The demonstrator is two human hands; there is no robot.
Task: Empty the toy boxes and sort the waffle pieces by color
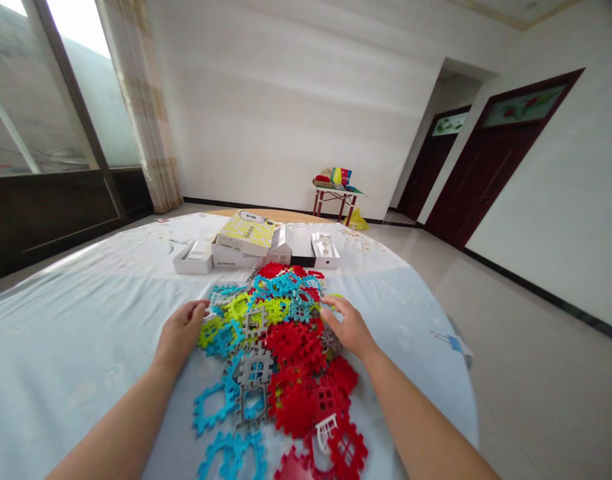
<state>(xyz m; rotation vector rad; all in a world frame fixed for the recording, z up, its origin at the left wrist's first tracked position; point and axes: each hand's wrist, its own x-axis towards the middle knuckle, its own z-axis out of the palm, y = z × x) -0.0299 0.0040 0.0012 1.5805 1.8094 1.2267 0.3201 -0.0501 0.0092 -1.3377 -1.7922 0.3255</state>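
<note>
A long heap of plastic interlocking building pieces (286, 347) in red, blue, green and grey spreads down the middle of the table. At the heap's left edge is my left hand (183, 328), fingers curled in beside green and blue pieces; what they hold, if anything, is hidden. On the opposite side my right hand (351, 327) reaches against the pile, its thumb and fingers apart, near grey and red pieces. A small white window-shaped piece (327, 432) lies on the red ones near me. Blue frame pieces (211, 403) rest at the lower left.
Behind the heap stand a yellow-and-white box (246, 232), an open white box (193, 258) and a black-and-white box (326, 250). A pale cloth (101, 320) covers the round table. By the far wall, a small table (336, 192) carries colourful items.
</note>
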